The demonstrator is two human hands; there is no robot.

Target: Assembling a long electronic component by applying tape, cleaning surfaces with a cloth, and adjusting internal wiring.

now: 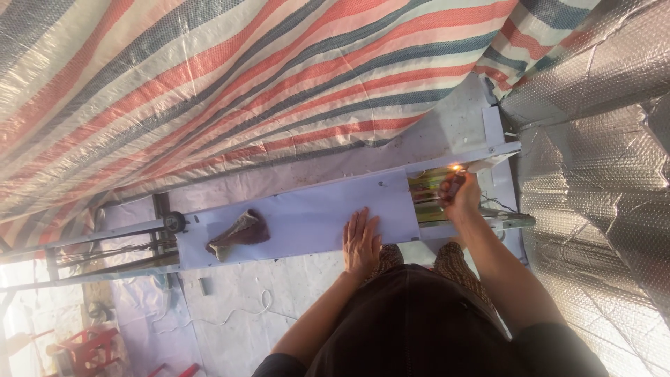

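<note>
My left hand lies flat, fingers spread, on the long white bench top. My right hand reaches to the bench's far end and grips a small dark lighter; a small flame burns at its tip. The flame sits at the open section of the bench where shiny metal rods or tubes run lengthwise. A brown, wedge-shaped lump rests on the white top, well to the left of my left hand.
A red, white and blue striped tarpaulin hangs across the upper view. Silver bubble-foil sheeting covers the right side. The metal frame and a small wheel stand at the bench's left end. A white cord lies on the floor.
</note>
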